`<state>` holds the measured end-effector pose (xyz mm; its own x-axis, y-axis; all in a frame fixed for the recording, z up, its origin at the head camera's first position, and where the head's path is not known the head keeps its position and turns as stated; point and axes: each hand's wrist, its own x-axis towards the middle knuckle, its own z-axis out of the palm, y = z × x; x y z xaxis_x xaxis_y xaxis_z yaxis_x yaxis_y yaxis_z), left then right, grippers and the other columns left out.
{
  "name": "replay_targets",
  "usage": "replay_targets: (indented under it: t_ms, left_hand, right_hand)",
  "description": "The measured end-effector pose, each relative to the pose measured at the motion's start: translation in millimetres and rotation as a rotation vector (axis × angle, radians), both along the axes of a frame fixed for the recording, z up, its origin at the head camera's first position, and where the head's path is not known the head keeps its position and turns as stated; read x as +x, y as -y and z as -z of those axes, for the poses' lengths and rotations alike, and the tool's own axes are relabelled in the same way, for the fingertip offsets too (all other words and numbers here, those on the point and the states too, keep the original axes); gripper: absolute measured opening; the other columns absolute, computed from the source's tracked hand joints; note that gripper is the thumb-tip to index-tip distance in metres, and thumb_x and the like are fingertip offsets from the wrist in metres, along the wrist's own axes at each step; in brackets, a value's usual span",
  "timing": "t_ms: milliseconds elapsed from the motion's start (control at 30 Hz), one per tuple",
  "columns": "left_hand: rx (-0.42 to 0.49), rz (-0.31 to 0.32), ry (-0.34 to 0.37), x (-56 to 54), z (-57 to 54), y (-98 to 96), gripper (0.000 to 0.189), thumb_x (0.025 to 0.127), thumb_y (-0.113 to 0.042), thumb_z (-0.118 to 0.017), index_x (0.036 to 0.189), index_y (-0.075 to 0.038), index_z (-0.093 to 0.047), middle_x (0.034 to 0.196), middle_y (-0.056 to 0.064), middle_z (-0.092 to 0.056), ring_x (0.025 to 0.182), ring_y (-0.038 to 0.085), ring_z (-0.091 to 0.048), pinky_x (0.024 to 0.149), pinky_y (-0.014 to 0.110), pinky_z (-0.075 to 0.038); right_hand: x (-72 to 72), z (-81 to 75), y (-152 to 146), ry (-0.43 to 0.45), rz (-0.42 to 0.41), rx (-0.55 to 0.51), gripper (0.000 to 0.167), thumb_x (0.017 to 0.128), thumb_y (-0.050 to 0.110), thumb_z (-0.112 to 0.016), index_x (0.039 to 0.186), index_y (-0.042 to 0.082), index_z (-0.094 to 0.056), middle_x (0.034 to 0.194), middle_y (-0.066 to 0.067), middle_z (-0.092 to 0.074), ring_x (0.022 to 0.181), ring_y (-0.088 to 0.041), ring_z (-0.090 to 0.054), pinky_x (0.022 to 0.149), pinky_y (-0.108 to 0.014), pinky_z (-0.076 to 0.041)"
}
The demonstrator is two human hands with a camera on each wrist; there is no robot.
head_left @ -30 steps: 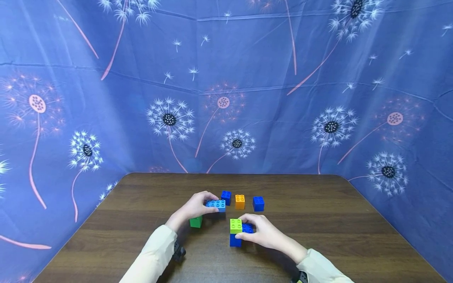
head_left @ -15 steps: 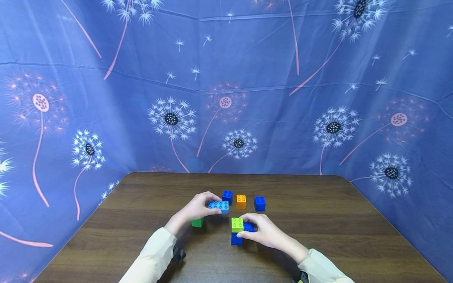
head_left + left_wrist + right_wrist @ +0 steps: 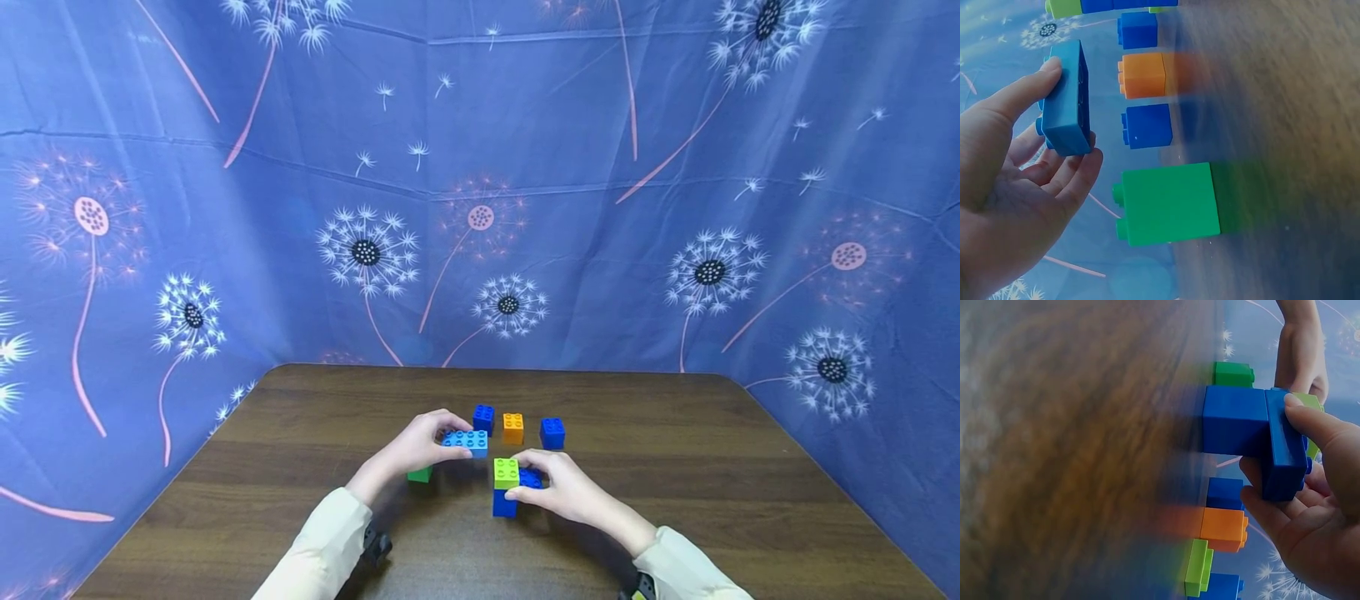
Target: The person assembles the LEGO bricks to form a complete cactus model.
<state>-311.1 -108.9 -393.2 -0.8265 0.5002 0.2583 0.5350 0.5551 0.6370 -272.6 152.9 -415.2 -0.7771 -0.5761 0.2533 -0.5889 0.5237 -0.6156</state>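
Note:
In the head view my left hand (image 3: 422, 442) pinches a light blue brick (image 3: 467, 442) with two rows of studs. The left wrist view has this light blue brick (image 3: 1067, 103) held off the table between thumb and fingers. My right hand (image 3: 564, 486) grips a small stack at front centre. Seen from the right wrist, the stack has a square blue brick (image 3: 1235, 420) at its base and a longer blue brick (image 3: 1286, 447) on top, jutting out sideways under my thumb. A lime brick (image 3: 506, 473) sits on the stack's left end, its studs bare.
Behind the hands stand a blue brick (image 3: 483, 419), an orange brick (image 3: 513, 429) and another blue brick (image 3: 552, 434). A green brick (image 3: 420, 475) is partly hidden by my left hand. A thin lime brick (image 3: 1196, 569) shows in the right wrist view. A patterned blue cloth (image 3: 600, 317) hangs behind the table.
My left hand has brought the light blue brick slightly nearer to me and to the right, towards the stack. My right hand keeps its grip on the stack, which has barely shifted.

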Motion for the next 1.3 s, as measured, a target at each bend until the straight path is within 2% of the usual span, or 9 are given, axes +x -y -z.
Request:
replay_targets:
  t_ms: [233, 400, 600, 833, 933, 1100, 1300]
  left_hand:
    - [0.007, 0.001, 0.028, 5.0, -3.8, -1.6, 0.034, 0.083, -0.032, -0.071, 0.111, -0.014, -0.066, 0.104, -0.001, -0.064, 0.09, 0.011, -0.054, 0.08, 0.03, -0.048]
    - [0.026, 0.014, 0.03, 7.2, -7.1, -1.7, 0.037, 0.084, -0.033, -0.069, 0.114, -0.012, -0.065, 0.104, -0.001, -0.063, 0.09, 0.012, -0.053, 0.076, 0.028, -0.047]
    - [0.036, 0.03, 0.001, 11.3, -12.7, -4.8, 0.038, 0.084, -0.034, -0.069, 0.114, -0.011, -0.065, 0.103, -0.001, -0.063, 0.086, 0.012, -0.052, 0.072, 0.026, -0.047]
    - [0.037, 0.07, -0.025, 18.7, -20.9, -10.9, 0.039, 0.084, -0.033, -0.069, 0.115, -0.01, -0.064, 0.104, -0.001, -0.063, 0.087, 0.012, -0.053, 0.076, 0.03, -0.049]
    - [0.027, 0.081, -0.033, 21.1, -23.6, -12.5, 0.039, 0.084, -0.032, -0.069, 0.116, -0.01, -0.064, 0.104, -0.001, -0.063, 0.088, 0.012, -0.053, 0.075, 0.029, -0.049]
    - [0.025, 0.098, -0.043, 23.6, -25.9, -15.0, 0.038, 0.084, -0.03, -0.07, 0.115, -0.009, -0.064, 0.102, -0.001, -0.062, 0.085, 0.011, -0.052, 0.074, 0.034, -0.05]
    - [0.031, 0.112, -0.036, 26.5, -25.7, -18.7, 0.036, 0.083, -0.03, -0.071, 0.113, -0.011, -0.065, 0.101, -0.001, -0.062, 0.083, 0.01, -0.053, 0.071, 0.023, -0.048]
  right_hand:
    - [-1.2, 0.3, -0.6, 0.001, -0.006, 0.003, 0.039, 0.086, 0.037, -0.066, 0.114, 0.009, -0.062, 0.102, 0.003, -0.066, 0.09, -0.007, -0.058, 0.084, -0.028, -0.05]
    - [-1.3, 0.0, -0.9, 0.012, -0.004, 0.0, 0.039, 0.086, 0.036, -0.066, 0.114, 0.009, -0.062, 0.102, 0.004, -0.066, 0.09, -0.007, -0.059, 0.085, -0.028, -0.05]
    - [-1.1, -0.6, -1.3, 0.014, -0.004, -0.001, 0.039, 0.086, 0.037, -0.066, 0.114, 0.01, -0.062, 0.102, 0.005, -0.067, 0.09, -0.01, -0.06, 0.084, -0.027, -0.05]
    - [-0.5, -0.5, -1.9, 0.014, -0.016, -0.021, 0.038, 0.086, 0.037, -0.066, 0.114, 0.01, -0.062, 0.102, 0.003, -0.067, 0.089, -0.013, -0.061, 0.08, -0.025, -0.05]
    - [-0.7, -0.2, -1.8, 0.018, -0.018, -0.022, 0.038, 0.086, 0.037, -0.066, 0.114, 0.01, -0.062, 0.102, 0.003, -0.067, 0.088, -0.012, -0.06, 0.077, -0.024, -0.049]
    - [-0.7, -0.6, -2.1, 0.007, -0.013, -0.02, 0.038, 0.086, 0.037, -0.066, 0.114, 0.01, -0.062, 0.101, 0.004, -0.067, 0.086, -0.007, -0.058, 0.076, -0.023, -0.049]
    - [-1.9, -0.2, -1.6, -0.004, -0.017, -0.032, 0.036, 0.085, 0.035, -0.067, 0.112, 0.011, -0.063, 0.098, 0.004, -0.067, 0.082, -0.005, -0.056, 0.071, -0.021, -0.049]
